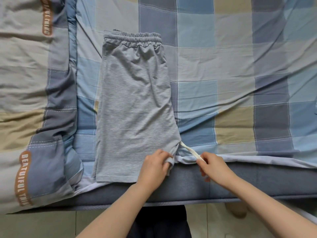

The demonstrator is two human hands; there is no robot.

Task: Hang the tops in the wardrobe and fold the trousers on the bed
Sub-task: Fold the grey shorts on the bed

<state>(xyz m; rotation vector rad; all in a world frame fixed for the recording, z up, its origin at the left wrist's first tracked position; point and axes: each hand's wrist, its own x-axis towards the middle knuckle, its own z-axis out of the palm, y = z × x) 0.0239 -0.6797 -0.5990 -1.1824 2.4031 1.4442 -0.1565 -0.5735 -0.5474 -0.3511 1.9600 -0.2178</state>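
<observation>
Grey jersey shorts (135, 103) lie on the checked bed (231, 69); I see left hand (155, 166) pinching their corner, right hand (214, 166) pinching the cream drawstring (190, 150).

Both forearms are bare to the frame's lower edge; no sleeves show. The left hand (154, 166) and right hand (213, 166) wear no rings, watch or gloves, and the nails look short and unpainted. At six o'clock, between the arms, a dark navy garment (162, 222) covers the person's lower body.
</observation>
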